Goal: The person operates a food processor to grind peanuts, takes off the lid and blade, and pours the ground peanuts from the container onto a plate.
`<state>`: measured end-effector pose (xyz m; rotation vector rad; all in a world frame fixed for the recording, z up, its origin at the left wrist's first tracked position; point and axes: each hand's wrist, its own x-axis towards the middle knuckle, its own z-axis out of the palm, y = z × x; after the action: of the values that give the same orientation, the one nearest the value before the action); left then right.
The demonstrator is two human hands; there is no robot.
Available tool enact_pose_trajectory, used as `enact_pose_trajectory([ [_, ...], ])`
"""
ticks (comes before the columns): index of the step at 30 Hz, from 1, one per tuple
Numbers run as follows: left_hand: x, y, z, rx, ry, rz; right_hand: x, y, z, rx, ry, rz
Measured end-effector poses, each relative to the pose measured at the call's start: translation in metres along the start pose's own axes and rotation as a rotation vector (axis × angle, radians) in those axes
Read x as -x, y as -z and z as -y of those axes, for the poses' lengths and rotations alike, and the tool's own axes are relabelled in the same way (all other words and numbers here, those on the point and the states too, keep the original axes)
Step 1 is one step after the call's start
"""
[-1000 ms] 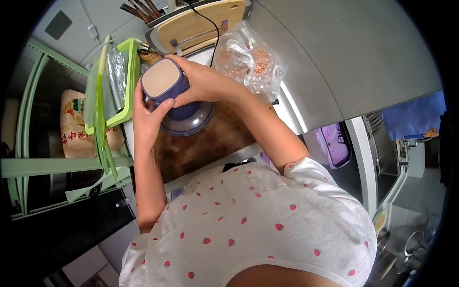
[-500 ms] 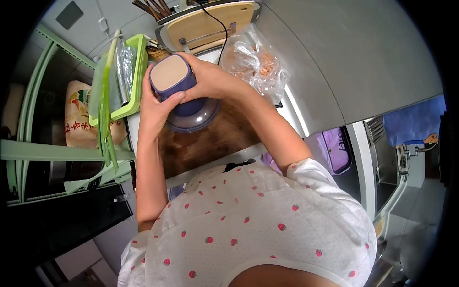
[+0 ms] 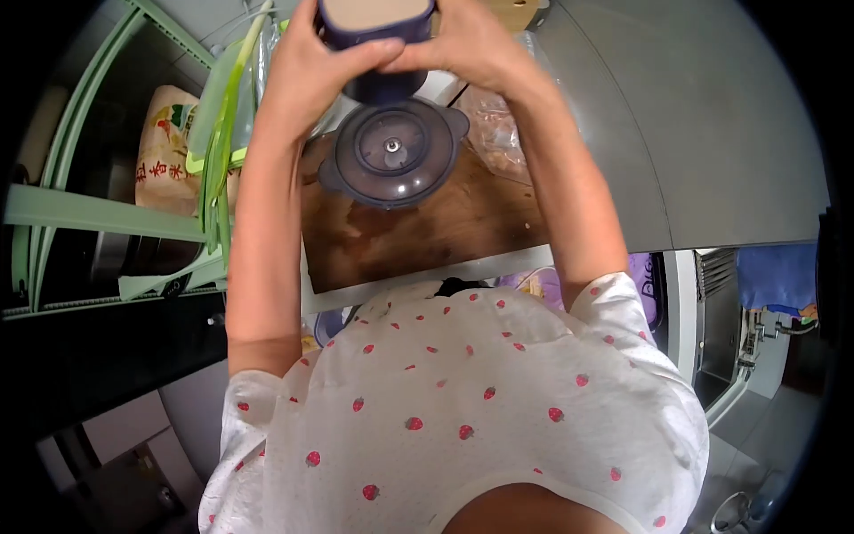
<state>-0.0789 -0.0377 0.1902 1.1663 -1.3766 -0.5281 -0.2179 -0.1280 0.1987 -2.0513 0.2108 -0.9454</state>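
Both hands grip a dark purple appliance head (image 3: pixel 382 36) with a beige top, at the upper middle of the view. My left hand (image 3: pixel 311 71) wraps its left side and my right hand (image 3: pixel 471 44) its right side, the thumbs meeting at the front. Just below it, a round translucent grey lid (image 3: pixel 391 153) with two side tabs and a small metal fitting at its centre shows fully. The lid sits above a brown wooden board (image 3: pixel 427 231); what lies under it is mostly hidden.
Long green scallions (image 3: pixel 222 133) hang over a green basket (image 3: pixel 194 160) at the left, beside a green shelf frame (image 3: pixel 107 212) and a printed sack (image 3: pixel 165 151). A clear plastic bag (image 3: pixel 498 133) lies behind my right forearm. A grey panel (image 3: pixel 703 125) fills the right.
Both hands have lifted the purple head up and away from the lid, which is now uncovered. The camera view has also shifted.
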Motion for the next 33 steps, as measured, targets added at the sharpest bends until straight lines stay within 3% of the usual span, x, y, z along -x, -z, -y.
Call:
enact_pose_trajectory([
  [2,-0.011,-0.001,-0.005,-0.035,-0.004,-0.033,-0.005,0.002,-0.008,0.178,0.035,-0.09],
  [8,-0.041,-0.004,0.041,0.019,-0.06,0.1,-0.006,0.011,-0.042,0.159,0.004,-0.115],
  [10,-0.05,-0.006,0.058,-0.072,-0.126,0.111,-0.006,0.012,-0.049,0.298,-0.02,-0.144],
  [21,-0.054,-0.001,0.11,-0.297,-0.062,0.119,-0.011,-0.003,-0.116,0.153,0.012,-0.073],
  [27,-0.045,0.01,0.128,-0.292,0.071,0.133,-0.007,-0.021,-0.136,0.114,-0.156,-0.038],
  [30,-0.041,0.013,0.142,-0.331,0.105,0.125,-0.007,-0.027,-0.154,0.149,-0.148,-0.041],
  [33,-0.043,0.016,0.155,-0.383,0.113,0.121,-0.01,-0.031,-0.166,0.1,-0.008,-0.011],
])
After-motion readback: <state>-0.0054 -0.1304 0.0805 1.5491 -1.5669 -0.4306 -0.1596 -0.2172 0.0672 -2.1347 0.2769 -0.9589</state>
